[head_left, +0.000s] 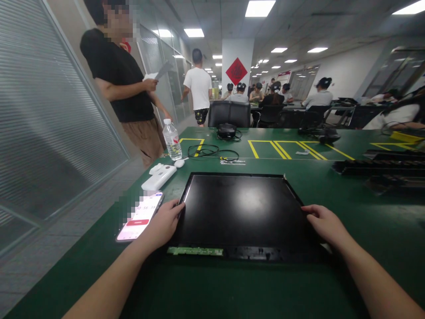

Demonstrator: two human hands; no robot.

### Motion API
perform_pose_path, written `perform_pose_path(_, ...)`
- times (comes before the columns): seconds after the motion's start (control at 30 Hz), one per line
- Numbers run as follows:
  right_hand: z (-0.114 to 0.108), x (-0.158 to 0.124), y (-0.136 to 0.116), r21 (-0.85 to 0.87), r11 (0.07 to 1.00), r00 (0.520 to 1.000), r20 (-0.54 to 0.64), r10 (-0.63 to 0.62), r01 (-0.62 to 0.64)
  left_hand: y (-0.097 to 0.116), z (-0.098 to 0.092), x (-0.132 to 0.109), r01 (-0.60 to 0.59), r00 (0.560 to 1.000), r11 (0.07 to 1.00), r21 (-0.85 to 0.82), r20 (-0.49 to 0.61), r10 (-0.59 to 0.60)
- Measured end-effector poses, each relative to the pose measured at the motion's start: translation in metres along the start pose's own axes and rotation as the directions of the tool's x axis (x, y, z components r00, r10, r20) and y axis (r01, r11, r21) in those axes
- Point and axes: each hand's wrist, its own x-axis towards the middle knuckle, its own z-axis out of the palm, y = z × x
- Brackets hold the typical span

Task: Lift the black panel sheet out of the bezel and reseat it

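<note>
A flat black display panel point(239, 208) lies screen up on the green table, with a pale glare on its surface. Along its near edge runs a narrow green circuit board point(195, 251). My left hand point(166, 221) grips the panel's left edge, thumb on top of the frame. At the opposite edge, my right hand point(323, 221) pinches the frame between thumb and fingers. The undersides of both grips are hidden. Just left of my left hand lies a lit phone point(141, 217).
Beyond the phone are a white power bank point(159, 177) and a water bottle point(172, 141). A black cable point(212, 151) lies behind the panel. Dark strip-like parts point(375, 167) sit at right. A person in black point(116, 75) stands at left, holding papers.
</note>
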Motion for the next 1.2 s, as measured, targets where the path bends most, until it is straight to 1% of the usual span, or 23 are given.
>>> perform_pose_path(0.13, 0.001, 0.004, 0.002, -0.034, 0.999, 0.999, -0.031, -0.041, 0.04, 0.001, -0.003, 0.003, 0.017, 0.999, 0.999, 0.033, 0.04, -0.018)
perform_pose_path(0.3, 0.0, 0.005, 0.004, -0.039, 0.998, 0.997, -0.05, -0.06, 0.058, 0.005, -0.008, 0.004, 0.023, 0.997, 0.999, 0.029, 0.067, -0.025)
perform_pose_path(0.47, 0.0, 0.004, 0.003, -0.032, 0.999, 0.999, -0.032, -0.024, 0.023, 0.007, -0.011, 0.004, 0.031, 0.992, 0.999, 0.042, 0.117, -0.036)
perform_pose_path(0.57, 0.0, 0.003, 0.001, -0.038, 0.999, 0.998, -0.047, -0.035, 0.033, 0.008, -0.013, 0.004, 0.038, 0.989, 0.998, 0.045, 0.144, -0.044)
perform_pose_path(0.67, 0.001, 0.002, 0.001, -0.039, 0.999, 1.0, -0.029, -0.007, 0.006, 0.008, -0.015, 0.003, 0.037, 0.987, 0.999, 0.039, 0.153, -0.042)
perform_pose_path(0.73, 0.001, 0.003, 0.003, -0.038, 0.999, 1.0, -0.021, 0.005, -0.006, 0.008, -0.016, 0.002, 0.044, 0.988, 0.999, 0.031, 0.145, -0.048)
perform_pose_path(0.87, 0.001, 0.004, 0.006, -0.006, 1.0, 1.0, -0.02, -0.023, 0.022, 0.008, -0.013, 0.002, 0.063, 0.993, 0.998, -0.002, 0.104, -0.062)
perform_pose_path(1.03, 0.001, 0.006, 0.009, 0.0, 0.999, 0.999, -0.026, -0.04, 0.04, 0.006, -0.009, 0.004, 0.055, 0.998, 0.998, -0.03, 0.04, -0.054)
perform_pose_path(1.13, 0.002, 0.008, 0.011, 0.01, 0.999, 0.998, -0.033, -0.052, 0.052, 0.003, -0.008, 0.004, 0.081, 0.997, 0.996, 0.026, 0.005, -0.081)
perform_pose_path(1.2, 0.003, 0.009, 0.012, 0.016, 0.999, 0.998, -0.039, -0.044, 0.045, 0.001, -0.006, 0.004, 0.115, 0.993, 0.99, 0.084, 0.013, -0.116)
